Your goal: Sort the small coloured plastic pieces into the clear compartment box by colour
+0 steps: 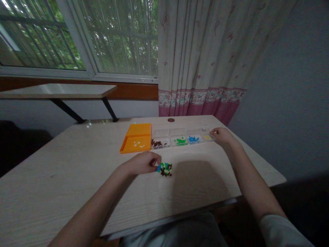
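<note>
My left hand (146, 162) rests on the table with its fingers curled together at the left edge of a mixed pile of small plastic pieces (166, 169) in green, blue, brown and white. Some blue bits lie right at its fingertips; whether one is pinched cannot be made out. Over at the right end of a clear compartment tray (167, 142), my right hand (221, 134) has thumb and finger closed together beside the small yellow pieces (206, 137). What it grips is too small to see. Blue pieces (193, 139), green pieces (181, 140) and brown pieces (157, 143) fill other compartments.
Left of the clear tray lies an open orange case (138, 129) with several white pieces (138, 144) inside. A raised shelf (77, 90) stands on black legs at the back left. Behind the table (84, 175) hang curtains (195, 68) beside a window.
</note>
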Tool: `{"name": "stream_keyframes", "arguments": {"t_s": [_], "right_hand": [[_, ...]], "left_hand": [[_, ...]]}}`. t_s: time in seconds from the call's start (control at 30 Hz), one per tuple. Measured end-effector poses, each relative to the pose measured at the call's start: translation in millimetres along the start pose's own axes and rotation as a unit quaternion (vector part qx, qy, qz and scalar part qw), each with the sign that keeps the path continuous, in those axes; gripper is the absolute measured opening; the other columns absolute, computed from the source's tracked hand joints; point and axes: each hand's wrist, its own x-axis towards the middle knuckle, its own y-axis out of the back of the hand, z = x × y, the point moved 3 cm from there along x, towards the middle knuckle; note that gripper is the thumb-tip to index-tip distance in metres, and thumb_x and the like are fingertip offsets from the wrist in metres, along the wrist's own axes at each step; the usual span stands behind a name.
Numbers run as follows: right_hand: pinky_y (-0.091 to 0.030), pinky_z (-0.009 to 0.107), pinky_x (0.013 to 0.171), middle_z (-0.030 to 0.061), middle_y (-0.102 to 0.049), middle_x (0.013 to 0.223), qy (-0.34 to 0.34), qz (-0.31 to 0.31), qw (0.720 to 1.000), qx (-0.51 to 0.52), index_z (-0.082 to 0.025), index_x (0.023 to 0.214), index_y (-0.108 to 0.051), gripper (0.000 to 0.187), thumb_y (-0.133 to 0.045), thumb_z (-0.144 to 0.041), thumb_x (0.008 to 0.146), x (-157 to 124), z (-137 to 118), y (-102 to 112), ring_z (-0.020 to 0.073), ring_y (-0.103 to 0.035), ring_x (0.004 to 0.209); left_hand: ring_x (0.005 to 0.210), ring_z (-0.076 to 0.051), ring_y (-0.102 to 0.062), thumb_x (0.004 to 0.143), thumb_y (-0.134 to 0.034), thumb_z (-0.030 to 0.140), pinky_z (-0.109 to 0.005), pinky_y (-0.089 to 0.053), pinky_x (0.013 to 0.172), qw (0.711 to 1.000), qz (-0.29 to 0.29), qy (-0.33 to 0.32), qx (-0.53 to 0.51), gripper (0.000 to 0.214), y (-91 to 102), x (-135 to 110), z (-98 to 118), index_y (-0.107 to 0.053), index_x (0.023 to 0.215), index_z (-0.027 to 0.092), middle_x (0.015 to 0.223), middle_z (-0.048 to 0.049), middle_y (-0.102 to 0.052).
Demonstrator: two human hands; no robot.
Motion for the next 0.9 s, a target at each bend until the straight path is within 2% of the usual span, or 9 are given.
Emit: {"name": "stream_keyframes", "arguments": {"t_s": [0.2,0.33,0.43,0.53,0.73,0.83,0.9], "right_hand": [[-0.032,0.021,0.052,0.0063,-0.064,0.066,0.031,0.004,0.999,0.007,-0.015,0.086,-0.068,0.027,-0.047,-0.031,0.077,-4.5,-21.2,3.3,0.0130,-0.052,0.057],[-0.032,0.020,0.052,0.0057,-0.065,0.067,0.089,0.004,0.996,0.025,-0.015,0.086,-0.068,0.027,-0.046,-0.029,0.079,-8.6,-43.4,5.4,0.0121,-0.053,0.056],[-0.032,0.020,0.051,0.0041,-0.065,0.066,0.140,0.010,0.989,0.037,-0.016,0.086,-0.067,0.026,-0.045,-0.029,0.079,-14.5,-66.3,3.4,0.0112,-0.052,0.053],[-0.031,0.019,0.050,0.0019,-0.065,0.064,0.195,0.013,0.980,0.047,-0.019,0.086,-0.066,0.023,-0.046,-0.028,0.080,-28.3,-99.5,-2.6,0.0107,-0.054,0.053],[-0.036,0.019,0.054,-0.0003,-0.068,0.073,0.344,0.034,0.937,0.057,-0.023,0.089,-0.065,0.021,-0.046,-0.028,0.081,-71.5,-173.4,-20.5,0.0108,-0.059,0.061],[-0.037,0.019,0.055,-0.0019,-0.068,0.069,0.364,0.086,0.924,0.076,-0.025,0.090,-0.064,0.019,-0.049,-0.030,0.080,-85.0,-193.0,-29.3,0.0100,-0.060,0.059],[-0.037,0.019,0.055,-0.0030,-0.067,0.064,0.362,0.127,0.920,0.085,-0.026,0.090,-0.064,0.019,-0.050,-0.033,0.079,-89.5,-199.0,-33.7,0.0094,-0.059,0.056]], "left_hand": [[0.055,-0.009,-0.042,0.066,-0.051,0.022,-0.017,-0.029,0.050,1.000,0.001,-0.005,-0.018,0.013,-2.8,1.1,0.2,-0.059,0.075,0.017,0.062,0.0028,-0.051],[0.055,-0.009,-0.042,0.066,-0.050,0.021,-0.017,-0.029,0.051,1.000,-0.003,-0.004,-0.027,0.012,-2.9,1.0,1.0,-0.059,0.073,0.016,0.063,0.0022,-0.051],[0.055,-0.008,-0.041,0.066,-0.050,0.019,-0.017,-0.030,0.051,0.999,0.006,-0.008,-0.045,0.011,-0.9,1.6,1.5,-0.058,0.072,0.014,0.061,0.0018,-0.050],[0.055,-0.008,-0.040,0.070,-0.048,0.022,-0.017,-0.031,0.051,0.994,0.036,-0.007,-0.100,0.015,3.4,3.1,2.4,-0.057,0.074,0.012,0.062,0.0006,-0.049],[0.055,-0.007,-0.038,0.077,-0.045,0.039,-0.017,-0.030,0.047,0.961,0.107,0.030,-0.252,0.031,2.4,11.1,0.1,-0.055,0.077,0.010,0.063,-0.0003,-0.050],[0.053,-0.007,-0.038,0.075,-0.048,0.046,-0.017,-0.029,0.046,0.933,0.159,0.051,-0.319,0.037,-4.4,18.7,-2.0,-0.056,0.077,0.009,0.061,-0.0001,-0.051],[0.053,-0.007,-0.039,0.072,-0.051,0.048,-0.017,-0.029,0.046,0.918,0.174,0.050,-0.353,0.040,-9.5,23.7,-1.4,-0.056,0.076,0.009,0.061,-0.0001,-0.051]]}}
